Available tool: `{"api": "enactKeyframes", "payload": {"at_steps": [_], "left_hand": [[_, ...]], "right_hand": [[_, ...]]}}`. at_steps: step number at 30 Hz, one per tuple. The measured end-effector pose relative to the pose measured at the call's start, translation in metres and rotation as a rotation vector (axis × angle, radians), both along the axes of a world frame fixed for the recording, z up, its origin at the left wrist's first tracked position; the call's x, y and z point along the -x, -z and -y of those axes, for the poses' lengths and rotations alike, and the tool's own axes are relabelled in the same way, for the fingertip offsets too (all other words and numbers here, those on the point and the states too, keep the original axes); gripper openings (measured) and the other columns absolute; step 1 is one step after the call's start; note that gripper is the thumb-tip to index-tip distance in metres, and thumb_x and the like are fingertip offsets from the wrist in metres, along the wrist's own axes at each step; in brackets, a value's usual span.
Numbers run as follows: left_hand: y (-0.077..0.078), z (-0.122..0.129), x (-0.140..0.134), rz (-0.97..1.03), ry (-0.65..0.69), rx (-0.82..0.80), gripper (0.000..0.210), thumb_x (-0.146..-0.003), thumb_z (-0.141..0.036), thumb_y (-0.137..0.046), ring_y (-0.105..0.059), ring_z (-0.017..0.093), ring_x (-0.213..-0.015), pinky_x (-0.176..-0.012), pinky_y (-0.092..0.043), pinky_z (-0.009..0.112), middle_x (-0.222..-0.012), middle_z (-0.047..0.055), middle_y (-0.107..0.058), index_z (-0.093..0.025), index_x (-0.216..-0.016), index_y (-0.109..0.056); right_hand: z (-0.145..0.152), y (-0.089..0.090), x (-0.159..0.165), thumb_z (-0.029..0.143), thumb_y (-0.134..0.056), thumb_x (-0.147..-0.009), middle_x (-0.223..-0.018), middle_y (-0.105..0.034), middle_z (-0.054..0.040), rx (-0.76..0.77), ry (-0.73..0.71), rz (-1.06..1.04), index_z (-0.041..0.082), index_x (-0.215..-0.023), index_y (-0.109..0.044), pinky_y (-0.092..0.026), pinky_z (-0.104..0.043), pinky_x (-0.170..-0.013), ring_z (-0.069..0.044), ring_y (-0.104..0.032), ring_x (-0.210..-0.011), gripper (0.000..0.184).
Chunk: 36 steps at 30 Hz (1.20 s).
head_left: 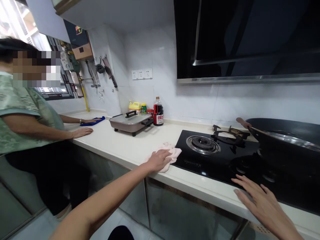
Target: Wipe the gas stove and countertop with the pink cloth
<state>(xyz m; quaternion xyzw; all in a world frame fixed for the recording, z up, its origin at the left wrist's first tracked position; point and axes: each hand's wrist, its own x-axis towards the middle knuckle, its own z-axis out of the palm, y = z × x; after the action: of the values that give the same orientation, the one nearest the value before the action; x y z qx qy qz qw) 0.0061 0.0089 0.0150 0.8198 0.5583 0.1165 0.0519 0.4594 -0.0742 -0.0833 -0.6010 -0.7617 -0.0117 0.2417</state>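
Note:
My left hand is closed over a pale pink cloth and presses it onto the counter, beside the left edge of the gas stove. Part of the cloth is hidden under my palm. My right hand is open with its fingers spread and holds nothing, at the counter's front edge by the stove's knobs. The black glass gas stove has a bare left burner. A black wok with a wooden handle stands on the stove's right side, and a loose pan support lies at the back.
On the white counter stand a lidded electric pan, a soy sauce bottle and several small containers. At left, another person has one hand on a blue cloth. A range hood overhangs the stove.

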Motion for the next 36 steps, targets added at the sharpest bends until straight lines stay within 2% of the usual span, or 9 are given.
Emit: {"api": "enactKeyframes", "payload": {"at_steps": [3,7,14,18,21,25,29,32,36], "left_hand": [[0.004,0.020,0.010,0.017,0.053,-0.050,0.053,-0.107,-0.056,-0.032,-0.043,0.023,-0.151,-0.123,-0.034,0.042,-0.163,-0.001,-0.050,-0.036,-0.148,-0.058],[0.005,0.018,0.002,0.002,0.027,-0.087,0.051,-0.107,-0.054,-0.034,-0.045,0.025,-0.148,-0.121,-0.036,0.045,-0.162,0.000,-0.051,-0.036,-0.147,-0.060],[-0.008,-0.009,-0.043,-0.097,-0.056,-0.143,0.041,-0.107,-0.040,-0.035,-0.052,0.030,-0.137,-0.109,-0.042,0.053,-0.157,0.003,-0.055,-0.033,-0.135,-0.064],[-0.008,0.002,-0.067,-0.160,0.035,-0.237,0.036,-0.107,-0.034,-0.036,-0.056,0.031,-0.126,-0.106,-0.042,0.053,-0.141,0.007,-0.065,-0.025,-0.123,-0.067],[-0.002,0.011,-0.099,-0.176,0.162,-0.285,0.036,-0.107,-0.037,-0.036,-0.057,0.030,-0.125,-0.102,-0.044,0.051,-0.145,0.007,-0.062,-0.025,-0.123,-0.066],[0.004,0.005,-0.160,-0.022,0.282,-0.173,0.042,-0.108,-0.043,-0.031,-0.051,0.028,-0.138,-0.109,-0.044,0.051,-0.157,0.003,-0.053,-0.030,-0.131,-0.063],[0.001,-0.007,-0.210,0.110,0.353,0.022,0.049,-0.103,-0.053,-0.038,-0.035,0.029,-0.155,-0.124,-0.029,0.056,-0.169,0.003,-0.039,-0.036,-0.146,-0.055],[-0.003,-0.008,-0.224,0.175,0.338,0.110,0.079,-0.093,-0.065,-0.050,-0.021,0.032,-0.161,-0.128,-0.023,0.055,-0.176,0.009,-0.022,-0.030,-0.162,-0.035],[-0.003,0.003,-0.213,0.132,0.373,0.132,0.080,-0.092,-0.067,-0.048,-0.028,0.031,-0.159,-0.128,-0.024,0.053,-0.171,0.010,-0.033,-0.024,-0.159,-0.040]], "right_hand": [[-0.001,-0.001,0.002,0.072,-0.039,-0.096,-0.155,-0.056,-0.0044,-0.014,0.024,-0.008,0.036,-0.142,-0.063,-0.022,-0.064,-0.125,-0.031,-0.045,-0.149,0.063],[-0.003,-0.003,0.006,0.073,-0.039,-0.095,-0.155,-0.057,-0.0031,-0.014,0.054,-0.001,0.037,-0.138,-0.066,-0.022,-0.066,-0.124,-0.033,-0.045,-0.149,0.063],[-0.003,-0.005,0.008,0.075,-0.038,-0.095,-0.155,-0.057,-0.0014,-0.030,0.069,0.016,0.038,-0.137,-0.067,-0.025,-0.065,-0.123,-0.032,-0.046,-0.148,0.063],[-0.003,-0.005,0.007,0.075,-0.037,-0.095,-0.154,-0.058,-0.0009,-0.030,0.073,0.022,0.040,-0.137,-0.067,-0.027,-0.066,-0.122,-0.033,-0.047,-0.147,0.062],[-0.006,-0.001,0.004,0.074,-0.038,-0.095,-0.153,-0.059,-0.0020,-0.049,0.065,0.029,0.039,-0.136,-0.068,-0.028,-0.066,-0.122,-0.034,-0.048,-0.147,0.062],[-0.010,0.004,0.001,0.074,-0.038,-0.094,-0.152,-0.059,-0.0015,-0.065,0.061,0.031,0.039,-0.136,-0.066,-0.027,-0.066,-0.122,-0.033,-0.048,-0.146,0.062],[-0.008,0.001,0.002,0.073,-0.038,-0.096,-0.156,-0.056,-0.0012,-0.042,0.054,0.010,0.039,-0.141,-0.062,-0.026,-0.064,-0.124,-0.031,-0.045,-0.149,0.060],[-0.007,-0.002,0.002,0.071,-0.034,-0.098,-0.158,-0.054,-0.0039,-0.020,0.070,-0.037,0.035,-0.145,-0.058,-0.025,-0.062,-0.125,-0.030,-0.047,-0.148,0.063],[-0.010,0.001,-0.001,0.073,-0.034,-0.097,-0.159,-0.052,-0.0047,0.007,0.072,-0.044,0.033,-0.142,-0.061,-0.021,-0.062,-0.126,-0.030,-0.045,-0.149,0.066]]}}
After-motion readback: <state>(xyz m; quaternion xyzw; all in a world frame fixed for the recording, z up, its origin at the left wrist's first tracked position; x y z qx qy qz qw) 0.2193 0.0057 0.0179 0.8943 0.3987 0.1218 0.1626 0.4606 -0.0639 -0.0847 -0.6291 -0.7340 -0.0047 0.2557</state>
